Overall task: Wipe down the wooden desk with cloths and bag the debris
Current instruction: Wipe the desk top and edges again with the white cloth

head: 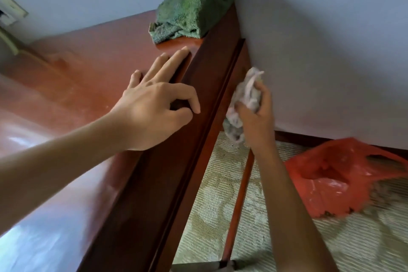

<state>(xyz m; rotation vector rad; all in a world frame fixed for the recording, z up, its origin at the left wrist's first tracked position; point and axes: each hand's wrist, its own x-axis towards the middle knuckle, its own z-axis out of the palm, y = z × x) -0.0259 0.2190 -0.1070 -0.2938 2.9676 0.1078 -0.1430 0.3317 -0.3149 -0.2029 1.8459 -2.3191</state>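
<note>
The left hand (154, 106) reaches in from the lower left with its bare forearm stretched over the top of the wooden desk (72, 86). It rests palm down at the desk's edge: three fingers (174, 59) lie straight and flat along the top near the corner, while the forefinger and thumb bend down over the dark side rail, their tips touching the wood. It has hold of nothing.

The right hand (254, 112) comes up from the lower right, forearm rising past the desk's side. Its fingers are curled tight around a crumpled pale cloth (247, 93), thumb pressed into the bundle. The cloth sits against the lower side rail of the desk, close to where the rail meets the blue-grey wall (320, 40); part of it hangs below the hand, part sticks out above.

Two cloths are in view. The second is a green terry cloth (194, 11), lying bunched on the far corner of the desk, touching the wall, with no hand on it and well apart from the pale one.

One red plastic bag (335, 174) lies on the floor to the right, its mouth gaping open, near the wall's dark skirting and apart from the desk. It rests on a pale ribbed mat (220, 194) with a faint pattern. One thin red-brown desk leg (239, 194) runs down to the floor between the right forearm and the rail.

The desk's top shows dull smears and some glare at the lower left
</note>
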